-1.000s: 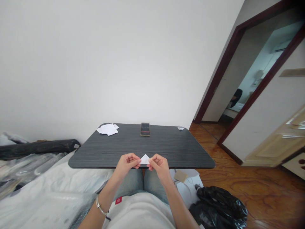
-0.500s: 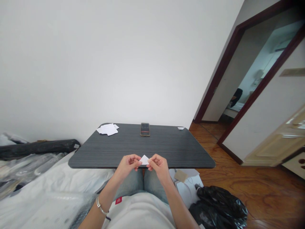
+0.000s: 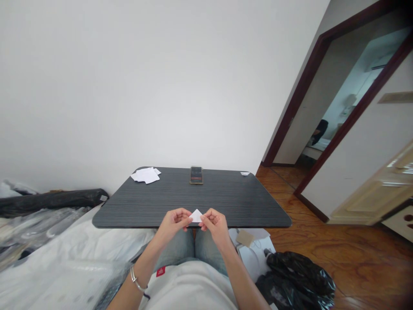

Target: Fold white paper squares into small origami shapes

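A small white piece of folded paper (image 3: 196, 216), triangular with its point away from me, is held just above the table's near edge. My left hand (image 3: 177, 218) pinches its left corner between thumb and fingers. On the other side, my right hand (image 3: 214, 220) grips the right corner the same way. Both hands are closed on the paper, and the fingertips hide its lower corners. Beneath lies the dark, wood-grained table (image 3: 167, 198).
White paper sheets (image 3: 146, 175) lie loosely piled at the table's back left. A phone-like device (image 3: 196, 175) is at the back middle. A small white folded paper (image 3: 245, 174) rests at the back right. Black plastic bags (image 3: 297, 275) and a white box (image 3: 254, 249) are below right.
The folded paper has shifted very slightly to the right between my fingers. Both hands stay almost where they were, still pinching it.
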Motion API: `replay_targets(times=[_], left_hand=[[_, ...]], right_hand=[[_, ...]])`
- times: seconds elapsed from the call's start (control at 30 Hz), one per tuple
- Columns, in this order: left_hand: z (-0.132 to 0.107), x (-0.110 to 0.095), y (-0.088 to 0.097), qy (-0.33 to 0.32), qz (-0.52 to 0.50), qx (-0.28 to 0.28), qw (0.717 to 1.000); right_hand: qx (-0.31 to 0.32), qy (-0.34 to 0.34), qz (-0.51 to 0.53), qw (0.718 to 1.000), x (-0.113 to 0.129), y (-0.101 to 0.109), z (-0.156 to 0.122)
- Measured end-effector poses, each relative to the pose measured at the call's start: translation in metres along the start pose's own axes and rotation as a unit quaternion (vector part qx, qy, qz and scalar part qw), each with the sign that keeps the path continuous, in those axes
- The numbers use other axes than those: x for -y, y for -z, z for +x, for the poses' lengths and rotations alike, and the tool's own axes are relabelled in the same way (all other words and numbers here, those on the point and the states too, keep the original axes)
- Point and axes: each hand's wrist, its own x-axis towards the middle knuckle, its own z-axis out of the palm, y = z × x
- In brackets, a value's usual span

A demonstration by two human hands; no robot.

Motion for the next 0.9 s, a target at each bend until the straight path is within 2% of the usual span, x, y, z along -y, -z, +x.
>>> replay_targets(times=[0.13,0.27,0.5,0.7,0.9], left_hand=[[-0.001,-0.003,-0.001,0.031,-0.013,0.001,0.999],[-0.001,-0.003,0.0,0.036,-0.026,-0.002,0.999],[-0.002,-0.005,-0.002,-0.017,0.01,-0.021,1.0],[-0.002,-0.003,0.0,-0.029,0.025,-0.051,0.998],[0.001,0.004,0.002,-0.044,0.054,-0.052,0.996]], right_hand=[[-0.013,0.015,-0.002,1.0,0.003,0.0,0.0],[-0.021,0.018,0.001,1.0,0.003,0.0,0.0],[-0.013,0.004,0.017,1.0,0.002,-0.001,0.0],[0.003,-0.001,0.013,1.0,0.001,0.002,0.003],[0.011,0.011,-0.001,1.0,0.003,0.002,0.001]])
